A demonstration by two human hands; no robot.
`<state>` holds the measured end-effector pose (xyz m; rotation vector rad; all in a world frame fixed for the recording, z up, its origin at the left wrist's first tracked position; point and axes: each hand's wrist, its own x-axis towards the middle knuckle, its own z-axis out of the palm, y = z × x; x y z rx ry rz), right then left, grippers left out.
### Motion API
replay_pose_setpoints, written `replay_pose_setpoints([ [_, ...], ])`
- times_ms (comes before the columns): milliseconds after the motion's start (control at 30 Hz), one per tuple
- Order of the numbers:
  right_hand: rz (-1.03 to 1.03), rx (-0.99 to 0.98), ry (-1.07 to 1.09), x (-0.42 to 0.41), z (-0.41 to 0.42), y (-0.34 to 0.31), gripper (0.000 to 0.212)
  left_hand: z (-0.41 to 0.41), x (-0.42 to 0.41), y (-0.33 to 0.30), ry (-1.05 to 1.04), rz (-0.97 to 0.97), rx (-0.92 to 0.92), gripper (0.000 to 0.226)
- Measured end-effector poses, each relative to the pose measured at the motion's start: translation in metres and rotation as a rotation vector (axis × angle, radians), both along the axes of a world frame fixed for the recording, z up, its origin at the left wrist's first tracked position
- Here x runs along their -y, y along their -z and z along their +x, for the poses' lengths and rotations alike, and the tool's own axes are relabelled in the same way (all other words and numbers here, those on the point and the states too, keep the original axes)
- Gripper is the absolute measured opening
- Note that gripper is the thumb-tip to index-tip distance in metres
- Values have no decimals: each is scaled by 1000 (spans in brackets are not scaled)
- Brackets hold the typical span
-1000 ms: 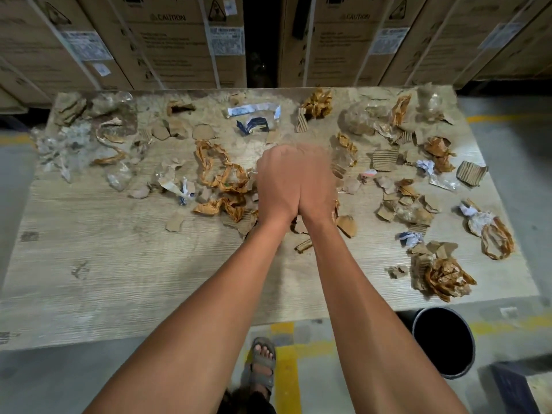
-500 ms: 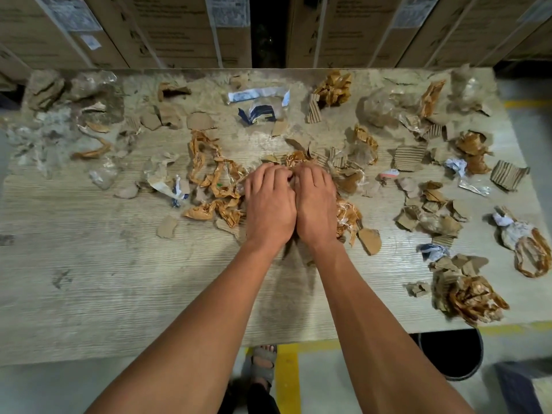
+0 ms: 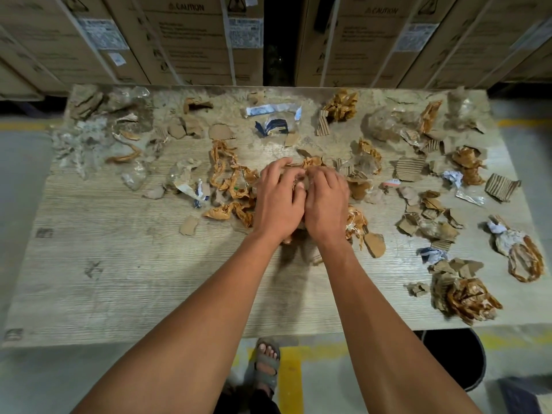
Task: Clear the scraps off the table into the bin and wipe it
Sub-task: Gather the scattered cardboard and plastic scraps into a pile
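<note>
A wooden table (image 3: pixel 119 279) is strewn with cardboard bits, crumpled brown tape and clear plastic. My left hand (image 3: pixel 277 198) and my right hand (image 3: pixel 325 201) lie side by side at the table's middle, fingers curled down over a heap of brown scraps (image 3: pixel 310 162) and gathering it between them. Most of that heap is hidden under my palms. Twisted brown tape (image 3: pixel 227 174) lies just left of my left hand. A black bin (image 3: pixel 451 363) stands on the floor under the table's near right edge.
Stacked cardboard boxes (image 3: pixel 194 40) wall off the far side. A crumpled tape ball (image 3: pixel 469 297) and a tape loop (image 3: pixel 522 258) sit near the right edge. Clear plastic (image 3: pixel 77 138) lies at the far left. My sandalled foot (image 3: pixel 265 366) is below the near edge.
My hands dropped from a raised, pressed-together pose onto the scraps, and their fingers have now curled in around the heap. The camera tilted, showing more of the boxes behind.
</note>
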<state>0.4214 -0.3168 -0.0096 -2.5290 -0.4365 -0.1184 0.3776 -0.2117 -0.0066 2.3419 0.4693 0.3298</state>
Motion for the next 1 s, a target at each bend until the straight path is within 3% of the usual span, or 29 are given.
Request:
replay_pose_setpoints([
  [100, 56, 28, 27, -7, -5, -18, 52, -10, -9, -25, -27, -124, 15, 25],
  [267, 114, 114, 46, -30, -22, -53, 45, -38, -38, -45, -168, -164, 114, 27],
  [467, 127, 152, -159, -85, -59, -65, 40, -73, -80, -47, -259, -282, 120, 32],
  [767, 87, 89, -327, -167, -92, -47, 37, -113, -191, -42, -488, -143, 138, 28],
  [1000, 13, 104, -320, -264, -85, -42, 37, -120, -286, -30, -429, -140, 189, 28],
])
